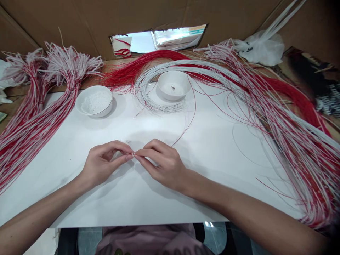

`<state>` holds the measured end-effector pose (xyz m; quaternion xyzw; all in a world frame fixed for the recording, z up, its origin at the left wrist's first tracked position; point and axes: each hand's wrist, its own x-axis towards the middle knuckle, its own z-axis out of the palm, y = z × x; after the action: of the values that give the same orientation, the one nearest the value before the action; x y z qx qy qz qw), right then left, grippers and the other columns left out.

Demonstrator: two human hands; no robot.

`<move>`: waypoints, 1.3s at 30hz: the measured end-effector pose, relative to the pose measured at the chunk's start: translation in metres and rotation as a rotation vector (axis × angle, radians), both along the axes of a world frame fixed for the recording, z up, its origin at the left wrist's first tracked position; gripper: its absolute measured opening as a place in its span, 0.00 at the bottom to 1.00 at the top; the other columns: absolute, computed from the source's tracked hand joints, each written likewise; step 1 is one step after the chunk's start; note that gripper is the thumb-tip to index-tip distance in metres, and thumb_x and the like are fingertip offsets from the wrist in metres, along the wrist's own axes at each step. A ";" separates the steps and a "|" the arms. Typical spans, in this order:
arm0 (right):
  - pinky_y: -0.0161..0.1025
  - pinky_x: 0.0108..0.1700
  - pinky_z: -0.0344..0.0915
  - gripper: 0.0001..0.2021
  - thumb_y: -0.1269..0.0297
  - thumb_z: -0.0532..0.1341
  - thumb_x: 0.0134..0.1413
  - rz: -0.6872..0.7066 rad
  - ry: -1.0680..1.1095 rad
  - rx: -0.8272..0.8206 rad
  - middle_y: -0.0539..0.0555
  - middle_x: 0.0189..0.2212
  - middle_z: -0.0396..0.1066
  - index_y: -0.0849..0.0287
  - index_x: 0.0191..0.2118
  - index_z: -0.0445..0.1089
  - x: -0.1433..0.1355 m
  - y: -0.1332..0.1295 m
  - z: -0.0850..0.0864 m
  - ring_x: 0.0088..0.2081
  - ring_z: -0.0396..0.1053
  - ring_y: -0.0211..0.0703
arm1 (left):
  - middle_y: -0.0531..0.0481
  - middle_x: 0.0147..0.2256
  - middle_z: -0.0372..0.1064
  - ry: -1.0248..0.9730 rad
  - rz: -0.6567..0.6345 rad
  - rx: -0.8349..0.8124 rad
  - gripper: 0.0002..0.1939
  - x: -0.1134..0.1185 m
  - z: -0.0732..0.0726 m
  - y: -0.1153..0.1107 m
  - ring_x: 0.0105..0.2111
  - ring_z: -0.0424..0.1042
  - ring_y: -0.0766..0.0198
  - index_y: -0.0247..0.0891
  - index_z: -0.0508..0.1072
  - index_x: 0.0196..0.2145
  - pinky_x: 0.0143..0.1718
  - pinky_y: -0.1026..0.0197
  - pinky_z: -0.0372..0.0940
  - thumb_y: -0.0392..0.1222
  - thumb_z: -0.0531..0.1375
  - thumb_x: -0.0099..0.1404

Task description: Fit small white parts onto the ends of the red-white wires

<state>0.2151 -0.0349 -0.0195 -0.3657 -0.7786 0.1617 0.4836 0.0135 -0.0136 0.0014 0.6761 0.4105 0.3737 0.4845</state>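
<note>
Fingertips of my left hand [106,161] and my right hand [164,161] meet above the white board [207,184], both closed in a pinch. Between them is a tiny white piece [133,154], too small to make out clearly. A thin red strand [190,124] curves from the coil down to my right hand. A white bowl [94,101] with white bits stands beyond my left hand. Farther back, a second white bowl [174,85] sits within a coil of white strands [143,86], a small dark item inside it.
Bundles of red and white strands lie at the left [39,117] and right [287,141]. Red strands [159,55] stretch along the back. Behind them stands a cardboard wall [159,14] with a cut opening. A white plastic bag [261,47] rests at the back right.
</note>
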 end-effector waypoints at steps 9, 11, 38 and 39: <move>0.32 0.34 0.69 0.05 0.69 0.61 0.61 -0.028 -0.062 -0.014 0.53 0.33 0.73 0.62 0.40 0.73 -0.001 -0.002 -0.004 0.33 0.70 0.34 | 0.54 0.36 0.79 0.288 0.091 0.371 0.15 -0.002 -0.003 -0.010 0.35 0.78 0.65 0.43 0.75 0.46 0.41 0.63 0.73 0.35 0.66 0.61; 0.31 0.34 0.68 0.04 0.70 0.60 0.62 -0.023 -0.085 0.007 0.52 0.33 0.73 0.61 0.40 0.72 -0.001 -0.003 -0.004 0.34 0.71 0.34 | 0.55 0.35 0.79 0.333 0.102 0.416 0.17 -0.001 -0.002 -0.012 0.33 0.78 0.67 0.43 0.73 0.49 0.39 0.65 0.73 0.35 0.66 0.61; 0.34 0.30 0.62 0.06 0.74 0.54 0.60 -0.085 -0.043 -0.240 0.51 0.29 0.66 0.61 0.34 0.66 -0.002 0.000 0.000 0.29 0.63 0.35 | 0.43 0.61 0.62 0.643 -0.161 0.635 0.22 -0.007 -0.022 0.006 0.63 0.60 0.55 0.37 0.64 0.60 0.63 0.50 0.61 0.34 0.56 0.69; 0.33 0.30 0.62 0.06 0.74 0.54 0.60 -0.093 -0.030 -0.241 0.51 0.29 0.66 0.61 0.34 0.66 -0.002 0.000 0.000 0.29 0.63 0.34 | 0.43 0.61 0.62 0.650 -0.163 0.644 0.22 -0.007 -0.022 0.004 0.62 0.60 0.55 0.37 0.64 0.60 0.63 0.50 0.61 0.34 0.56 0.68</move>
<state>0.2131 -0.0347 -0.0191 -0.4593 -0.7428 0.2259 0.4315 0.0067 -0.0100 -0.0208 0.9042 0.3498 0.2115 0.1241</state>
